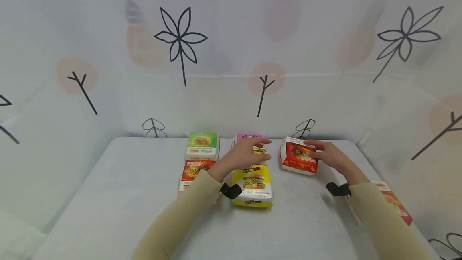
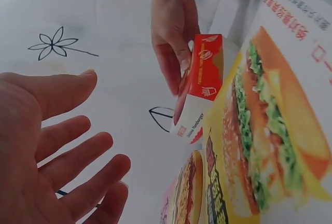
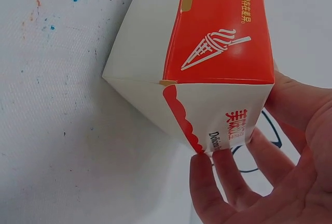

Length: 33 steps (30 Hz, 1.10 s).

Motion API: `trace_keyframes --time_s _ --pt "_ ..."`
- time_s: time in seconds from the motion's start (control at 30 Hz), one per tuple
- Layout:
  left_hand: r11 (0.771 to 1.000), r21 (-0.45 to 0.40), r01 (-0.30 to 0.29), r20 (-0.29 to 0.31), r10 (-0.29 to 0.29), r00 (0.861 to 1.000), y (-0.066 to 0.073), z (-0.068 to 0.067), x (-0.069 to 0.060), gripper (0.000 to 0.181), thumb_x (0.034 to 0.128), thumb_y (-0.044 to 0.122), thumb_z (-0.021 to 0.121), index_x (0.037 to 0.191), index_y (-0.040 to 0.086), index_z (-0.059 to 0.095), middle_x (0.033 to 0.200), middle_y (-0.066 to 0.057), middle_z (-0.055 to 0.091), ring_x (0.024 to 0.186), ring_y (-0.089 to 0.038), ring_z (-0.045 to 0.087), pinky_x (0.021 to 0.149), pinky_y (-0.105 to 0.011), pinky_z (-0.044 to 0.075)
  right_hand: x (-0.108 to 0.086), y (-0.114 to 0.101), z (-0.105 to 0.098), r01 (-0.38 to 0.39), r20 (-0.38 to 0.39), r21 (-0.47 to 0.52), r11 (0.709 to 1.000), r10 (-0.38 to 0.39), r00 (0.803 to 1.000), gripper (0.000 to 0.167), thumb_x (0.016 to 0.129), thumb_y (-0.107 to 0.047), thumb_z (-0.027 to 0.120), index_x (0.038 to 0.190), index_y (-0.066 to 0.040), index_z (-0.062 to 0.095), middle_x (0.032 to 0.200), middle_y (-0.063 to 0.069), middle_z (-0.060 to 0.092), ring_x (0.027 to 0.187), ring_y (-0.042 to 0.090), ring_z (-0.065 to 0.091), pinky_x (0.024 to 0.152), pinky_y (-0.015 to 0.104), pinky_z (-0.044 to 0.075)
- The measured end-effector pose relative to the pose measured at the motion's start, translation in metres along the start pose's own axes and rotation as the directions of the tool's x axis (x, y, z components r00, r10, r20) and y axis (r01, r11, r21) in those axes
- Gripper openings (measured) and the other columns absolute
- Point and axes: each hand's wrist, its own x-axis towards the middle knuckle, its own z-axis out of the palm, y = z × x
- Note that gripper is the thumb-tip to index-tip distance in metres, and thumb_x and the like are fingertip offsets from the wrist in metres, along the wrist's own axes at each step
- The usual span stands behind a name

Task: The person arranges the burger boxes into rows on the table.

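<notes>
My right hand (image 1: 333, 156) grips the right end of a red and white burger box (image 1: 298, 156) at the back right of the table. In the right wrist view, the thumb lies along one side of this box (image 3: 223, 37) and the fingertips press its white end. My left hand (image 2: 67, 151) is held above the middle boxes with its fingers spread and nothing in them. Beneath it are a pink burger box (image 1: 246, 136), partly hidden by the hand, and a yellow burger box (image 1: 254, 185) in front of that.
To the left stand a green burger box (image 1: 202, 143) and, before it, a red one (image 1: 191, 171) partly covered by the left sleeve. Another red and white box (image 1: 393, 200) lies at the right table edge, half behind the right forearm. A patterned curtain (image 1: 223, 51) hangs behind the white table (image 1: 119, 196).
</notes>
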Motion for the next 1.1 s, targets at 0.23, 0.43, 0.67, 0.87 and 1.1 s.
trace_keyframes --time_s 0.23,0.43,0.67,0.87,1.1 --pt "0.979 -0.197 0.045 0.021 -0.041 0.999 0.001 0.006 0.032 0.045 0.0951 0.033 0.068 0.138 0.024 0.059 0.135 0.008 0.060 0.118 -0.011 0.057 0.095 -0.032 0.050 0.001 0.004 0.003 -0.007 0.000 0.039 0.999 0.007 1.000 0.062 0.099 -0.028 0.061 0.152 -0.006 0.039 0.153 0.035 0.026 0.136 0.054 0.026 0.104 0.071 0.029" --pt "0.964 -0.256 0.076 0.019 -0.073 0.997 0.003 0.015 0.056 0.042 0.0937 0.027 0.071 0.135 0.023 0.062 0.132 0.005 0.062 0.112 -0.010 0.059 0.089 -0.027 0.052 0.002 0.005 0.003 -0.016 -0.003 0.022 1.000 0.016 1.000 0.063 0.099 -0.030 0.061 0.153 -0.007 0.038 0.152 0.035 0.026 0.136 0.055 0.026 0.103 0.071 0.030" --pt "0.951 -0.256 0.173 0.024 -0.173 0.985 0.006 0.028 0.073 0.040 0.0927 0.016 0.072 0.132 0.019 0.065 0.125 0.005 0.065 0.107 -0.011 0.061 0.089 -0.028 0.053 0.003 0.005 0.004 -0.029 -0.007 0.041 0.999 0.030 1.000 0.064 0.099 -0.032 0.062 0.152 -0.007 0.038 0.152 0.035 0.027 0.136 0.055 0.025 0.103 0.071 0.030" --pt "0.963 -0.209 0.172 0.024 -0.171 0.985 0.010 0.034 0.078 0.041 0.0915 0.016 0.074 0.131 0.018 0.065 0.126 0.004 0.065 0.105 -0.012 0.061 0.089 -0.030 0.053 0.005 0.005 0.004 -0.020 0.001 0.032 0.999 0.020 1.000 0.062 0.099 -0.029 0.062 0.152 -0.008 0.039 0.153 0.034 0.027 0.137 0.054 0.025 0.103 0.071 0.030" --pt "0.980 -0.139 0.145 0.046 -0.140 0.989 0.013 0.045 0.086 0.038 0.0886 0.011 0.076 0.125 0.017 0.069 0.122 0.003 0.067 0.099 -0.009 0.061 0.085 -0.025 0.050 0.008 0.005 0.003 -0.001 0.016 0.045 0.999 0.001 1.000 0.061 0.099 -0.027 0.062 0.152 -0.008 0.039 0.153 0.034 0.028 0.137 0.053 0.025 0.104 0.073 0.026"
